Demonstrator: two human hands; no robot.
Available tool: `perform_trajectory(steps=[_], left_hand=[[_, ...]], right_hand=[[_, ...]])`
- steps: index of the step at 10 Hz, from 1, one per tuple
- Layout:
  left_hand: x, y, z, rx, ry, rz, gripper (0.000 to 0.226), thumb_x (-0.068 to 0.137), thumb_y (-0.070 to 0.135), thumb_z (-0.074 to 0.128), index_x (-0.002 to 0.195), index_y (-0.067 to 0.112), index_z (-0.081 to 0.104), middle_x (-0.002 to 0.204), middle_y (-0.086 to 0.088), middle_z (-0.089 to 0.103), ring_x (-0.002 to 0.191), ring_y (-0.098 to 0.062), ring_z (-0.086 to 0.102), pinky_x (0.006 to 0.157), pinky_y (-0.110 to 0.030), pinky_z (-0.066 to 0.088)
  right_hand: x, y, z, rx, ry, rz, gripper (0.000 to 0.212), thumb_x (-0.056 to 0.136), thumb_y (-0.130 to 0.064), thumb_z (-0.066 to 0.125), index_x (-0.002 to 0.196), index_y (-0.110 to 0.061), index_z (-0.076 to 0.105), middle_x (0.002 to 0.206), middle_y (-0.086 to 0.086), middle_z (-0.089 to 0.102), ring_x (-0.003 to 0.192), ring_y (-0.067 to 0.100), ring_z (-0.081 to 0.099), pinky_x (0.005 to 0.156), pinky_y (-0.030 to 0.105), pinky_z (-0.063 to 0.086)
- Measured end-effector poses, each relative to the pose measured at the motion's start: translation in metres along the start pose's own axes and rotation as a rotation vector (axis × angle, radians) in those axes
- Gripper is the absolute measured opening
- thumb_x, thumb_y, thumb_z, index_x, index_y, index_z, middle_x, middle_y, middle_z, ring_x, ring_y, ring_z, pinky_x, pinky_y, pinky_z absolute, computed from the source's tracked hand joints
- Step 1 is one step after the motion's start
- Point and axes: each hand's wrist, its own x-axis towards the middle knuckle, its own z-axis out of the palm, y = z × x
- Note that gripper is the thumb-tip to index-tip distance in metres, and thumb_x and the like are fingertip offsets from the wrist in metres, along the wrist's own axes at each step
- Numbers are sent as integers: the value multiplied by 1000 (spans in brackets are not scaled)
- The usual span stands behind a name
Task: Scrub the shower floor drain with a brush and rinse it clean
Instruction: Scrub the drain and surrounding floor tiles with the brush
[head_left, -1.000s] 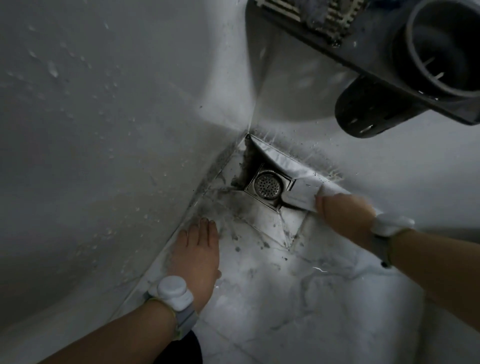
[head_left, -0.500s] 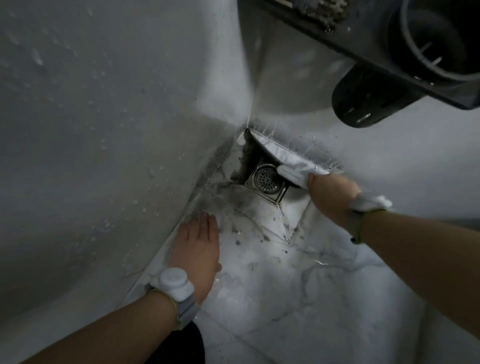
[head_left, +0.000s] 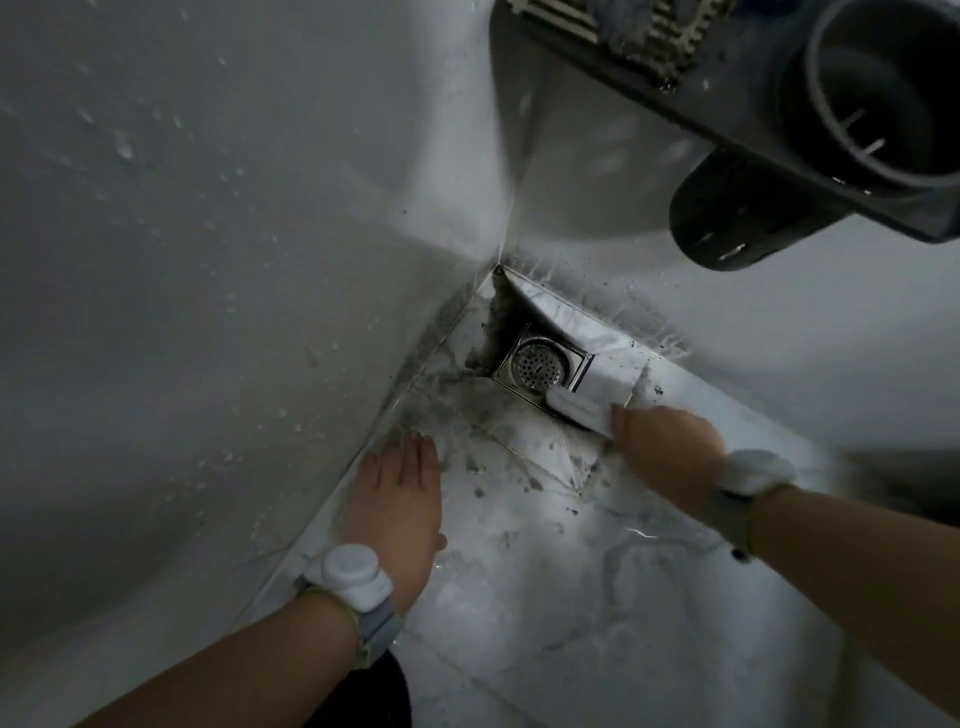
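A square metal drain with a round perforated strainer sits in the floor's corner, ringed by dark grime. My right hand grips a white brush, whose head lies on the drain's near right edge. My left hand rests flat on the marble floor to the drain's left, fingers straight and pointing toward the corner. Both wrists wear white bands.
Wet white walls meet in the corner just behind the drain. A dark shelf with a cup holder and a perforated dark container hangs overhead at the top right. Dirt specks are scattered on the floor near the drain.
My right hand has drawn the brush back from over the drain's far right side to its near right edge. My left hand stays planted on the floor.
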Motion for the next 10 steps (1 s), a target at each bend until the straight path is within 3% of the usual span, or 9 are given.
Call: perform_trajectory(steps=[1,2,3,4,6,7,8,9,10], left_hand=[[0,0,1,3,27,-4,127,45,59,88,146,-2,41,145,-23,49,122,-39,53,104,-53,39],[0,3,3,-6,42,11,125,54,59,84,150,-1,33,151,-22,42,128,-38,49,108,-52,34],[1,1,4,-12,8,9,128,44,59,88,146,-3,41,146,-23,48,121,-39,54,104,-53,38],[-1,3,-1,-63,23,25,122,67,58,78,155,-1,16,159,-23,26,137,-39,38,114,-53,24],[-6,2,-14,-109,-25,17,114,86,54,64,155,2,-10,164,-20,-1,148,-36,15,121,-50,7],[-1,1,-4,-70,-62,10,121,72,59,74,156,1,8,161,-22,17,143,-37,29,119,-52,18],[0,2,-6,-95,-86,6,128,56,62,83,153,0,26,155,-23,33,135,-39,43,113,-55,30],[-2,2,-10,-62,-86,0,118,81,54,69,155,1,-6,163,-23,2,147,-38,17,119,-54,10],[2,0,-11,-53,-50,-9,121,75,58,73,155,0,3,162,-22,11,143,-39,27,117,-55,16]], right_hand=[[39,35,-4,-115,202,523,57,107,-34,17,85,-20,68,76,7,65,61,23,69,55,27,51],[44,20,-3,-198,63,160,32,103,-25,34,117,-22,63,101,8,69,86,32,69,73,39,55],[25,-1,1,5,95,59,35,101,-24,26,123,-22,54,100,7,67,84,34,68,67,39,54],[1,-14,2,-13,-36,-22,36,105,-25,27,135,-21,48,117,6,64,101,30,67,74,37,55],[-14,-8,-36,192,-217,83,47,107,-30,17,112,-12,60,108,8,66,95,25,64,82,33,51],[0,-36,-35,171,25,-19,37,104,-29,23,108,-14,57,80,2,58,80,28,66,65,32,50],[11,-89,-27,190,142,-179,30,101,-30,33,105,-23,61,93,4,69,83,29,69,58,32,39],[39,-108,-23,160,140,-199,31,101,-35,35,103,-21,63,89,5,71,79,29,70,53,32,39],[77,-89,-30,106,292,-61,45,96,-34,34,73,-15,69,58,3,64,48,23,64,42,24,46]])
